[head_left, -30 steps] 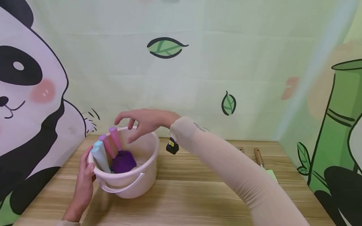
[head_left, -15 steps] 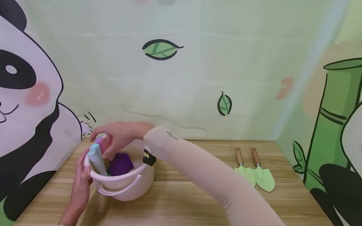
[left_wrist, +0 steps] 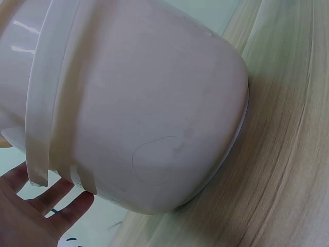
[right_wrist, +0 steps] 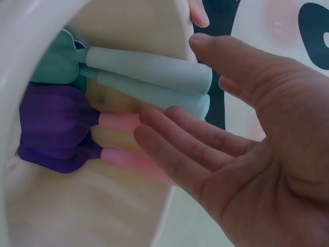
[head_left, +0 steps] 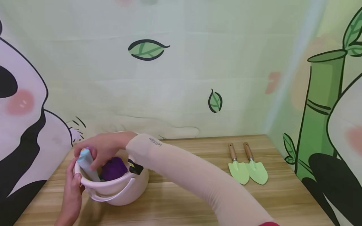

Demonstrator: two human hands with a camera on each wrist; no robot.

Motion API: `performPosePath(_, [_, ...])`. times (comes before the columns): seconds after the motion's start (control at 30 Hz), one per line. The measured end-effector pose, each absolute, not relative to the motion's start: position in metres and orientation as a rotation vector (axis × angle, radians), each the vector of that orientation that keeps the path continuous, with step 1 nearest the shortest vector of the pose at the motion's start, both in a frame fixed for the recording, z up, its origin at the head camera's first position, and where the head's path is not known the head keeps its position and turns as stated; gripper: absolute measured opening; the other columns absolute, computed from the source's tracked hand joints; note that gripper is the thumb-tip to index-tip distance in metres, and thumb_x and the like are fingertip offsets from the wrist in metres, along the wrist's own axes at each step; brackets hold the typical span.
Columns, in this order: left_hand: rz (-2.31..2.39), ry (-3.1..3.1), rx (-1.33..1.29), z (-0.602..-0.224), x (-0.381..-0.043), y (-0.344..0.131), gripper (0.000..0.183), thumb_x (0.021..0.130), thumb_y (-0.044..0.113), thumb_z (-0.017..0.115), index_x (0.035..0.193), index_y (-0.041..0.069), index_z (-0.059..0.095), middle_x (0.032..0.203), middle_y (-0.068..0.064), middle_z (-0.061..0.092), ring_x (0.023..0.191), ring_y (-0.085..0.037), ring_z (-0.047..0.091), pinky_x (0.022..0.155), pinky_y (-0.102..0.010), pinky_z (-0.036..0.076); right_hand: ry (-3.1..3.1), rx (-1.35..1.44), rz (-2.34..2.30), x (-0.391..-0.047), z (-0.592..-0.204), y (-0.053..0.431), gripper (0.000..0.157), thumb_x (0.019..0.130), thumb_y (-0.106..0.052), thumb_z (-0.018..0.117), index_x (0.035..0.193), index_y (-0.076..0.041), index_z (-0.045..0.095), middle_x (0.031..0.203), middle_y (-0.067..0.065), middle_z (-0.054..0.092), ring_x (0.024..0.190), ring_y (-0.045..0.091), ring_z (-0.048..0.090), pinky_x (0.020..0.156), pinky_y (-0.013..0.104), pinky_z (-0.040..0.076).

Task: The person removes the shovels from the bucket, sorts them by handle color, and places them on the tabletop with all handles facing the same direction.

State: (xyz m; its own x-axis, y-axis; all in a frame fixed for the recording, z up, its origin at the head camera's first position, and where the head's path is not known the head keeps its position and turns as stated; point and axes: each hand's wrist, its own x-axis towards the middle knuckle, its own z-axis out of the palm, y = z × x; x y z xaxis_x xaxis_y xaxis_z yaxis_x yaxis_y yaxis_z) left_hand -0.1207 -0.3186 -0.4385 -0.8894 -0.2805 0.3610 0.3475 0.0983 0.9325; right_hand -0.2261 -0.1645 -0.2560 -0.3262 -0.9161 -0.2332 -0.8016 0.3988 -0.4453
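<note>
A pale pink bucket (head_left: 124, 194) with a carrying handle stands on the left of the table. My left hand (head_left: 72, 194) grips its left rim; in the left wrist view its fingers (left_wrist: 72, 211) touch the outside. Inside lean two toy shovels with light blue handles (right_wrist: 149, 67) and teal blades (right_wrist: 56, 62), and two with pink handles (right_wrist: 118, 121) and purple blades (right_wrist: 54, 116). My right hand (head_left: 106, 147) reaches over the bucket, thumb and fingers spread around the light blue handles, not closed on them. Its fingers partly hide the pink handles.
Two light green garden trowels with wooden handles, one on the left (head_left: 238, 172) and one on the right (head_left: 258, 172), lie side by side on the wooden table (head_left: 181, 204). A panda-patterned cloth (head_left: 175, 78) hangs behind the table's back edge.
My right hand has moved left and down, from above the bucket past the pink handles to the light blue ones. The left hand keeps its hold; the head view has shifted right.
</note>
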Motion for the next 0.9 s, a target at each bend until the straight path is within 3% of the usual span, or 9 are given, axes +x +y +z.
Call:
performPosePath(0.13, [-1.855, -1.918, -0.063, -0.440, -0.120, -0.322, 0.054, 0.107, 0.026, 0.030, 0.161, 0.028, 0.024, 0.152, 0.001, 0.027, 0.122, -0.010, 0.039, 0.086, -0.011, 0.041, 2.234, -1.481, -0.297, -0.222, -0.257, -0.172, 0.050, 0.093, -0.023, 0.077, 0.136, -0.030, 0.052, 0.109, -0.005, 0.062, 0.086, 0.007, 0.062, 0.073, 0.017, 0.050])
performPosePath(0.4, [-1.858, -1.903, -0.104, -0.439, -0.119, -0.320, 0.055, 0.107, 0.025, 0.030, 0.162, 0.025, 0.025, 0.152, 0.002, 0.029, 0.124, -0.010, 0.040, 0.088, -0.012, 0.042, 2.134, -1.475, -0.349, -0.216, -0.261, -0.178, 0.054, 0.095, -0.015, 0.073, 0.142, -0.021, 0.047, 0.121, -0.007, 0.050, 0.074, 0.009, 0.056, 0.067, 0.018, 0.048])
performPosePath(0.9, [-1.852, -1.893, -0.144, -0.441, -0.120, -0.318, 0.053, 0.108, 0.024, 0.028, 0.161, 0.024, 0.025, 0.148, 0.006, 0.033, 0.123, -0.008, 0.042, 0.089, -0.011, 0.042, 2.261, -1.414, -0.288, -0.210, -0.262, -0.180, 0.045, 0.097, -0.019, 0.071, 0.138, -0.026, 0.054, 0.118, -0.008, 0.052, 0.066, 0.008, 0.053, 0.061, 0.016, 0.047])
